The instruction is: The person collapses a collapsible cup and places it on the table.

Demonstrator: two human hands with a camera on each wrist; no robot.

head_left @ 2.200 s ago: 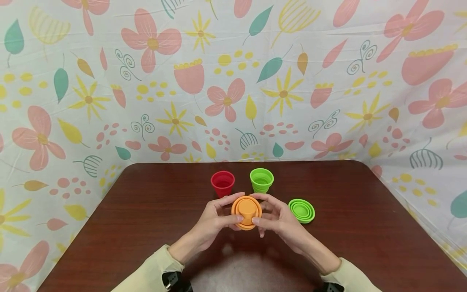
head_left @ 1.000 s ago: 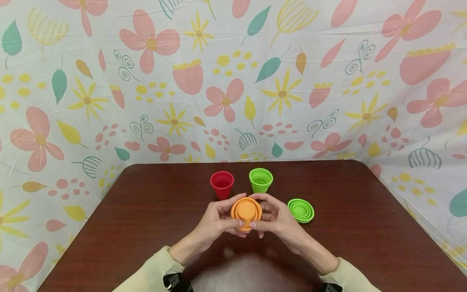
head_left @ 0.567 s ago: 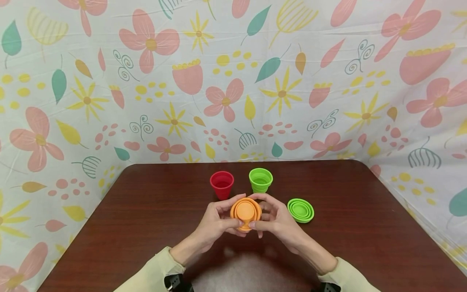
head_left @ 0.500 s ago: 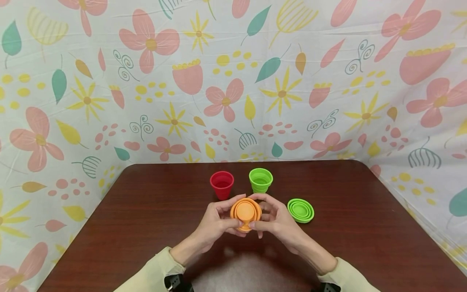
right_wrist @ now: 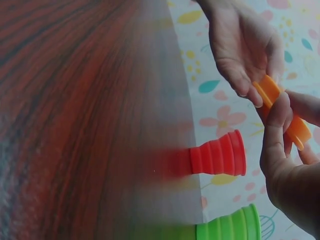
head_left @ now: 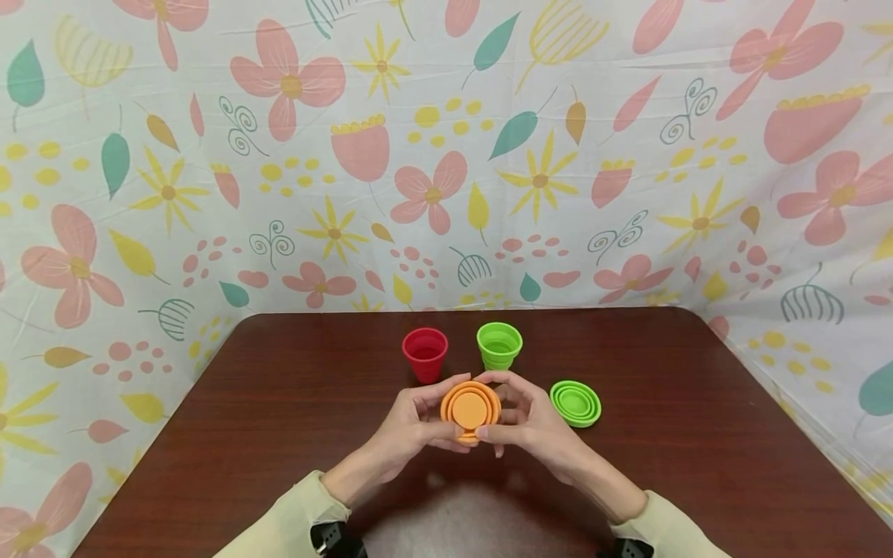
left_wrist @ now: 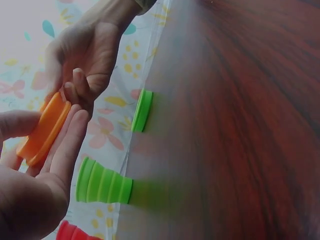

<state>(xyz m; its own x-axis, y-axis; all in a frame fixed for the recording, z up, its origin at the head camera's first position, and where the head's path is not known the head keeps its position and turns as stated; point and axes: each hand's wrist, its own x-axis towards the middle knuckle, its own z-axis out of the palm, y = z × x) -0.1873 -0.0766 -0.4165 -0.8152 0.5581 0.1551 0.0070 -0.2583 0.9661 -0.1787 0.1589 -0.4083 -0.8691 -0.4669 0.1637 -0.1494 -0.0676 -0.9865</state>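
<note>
Both hands hold an orange collapsible cup (head_left: 470,408), folded to a flat disc of rings, up above the table with its ringed face toward the head camera. My left hand (head_left: 410,422) pinches its left side, thumb on the near lower edge and fingers round the back and top. On the opposite side my right hand (head_left: 533,418) grips it the same way, the thumbtips close together at the bottom. In both wrist views the orange cup (left_wrist: 46,131) appears edge-on and thin. Just beyond the hands stand a red collapsible cup (head_left: 425,355) and a green collapsible cup (head_left: 499,346), both extended upright.
A flattened green collapsible cup (head_left: 575,403) lies on the dark wooden table (head_left: 314,387), right of the right hand. Floral cloth (head_left: 432,155) hangs behind the table and along its sides.
The thumbs have slid from the cup's middle down toward its lower edge. Its centre, tilted and bulging earlier, now looks round and even within the rings. The other cups stay in place.
</note>
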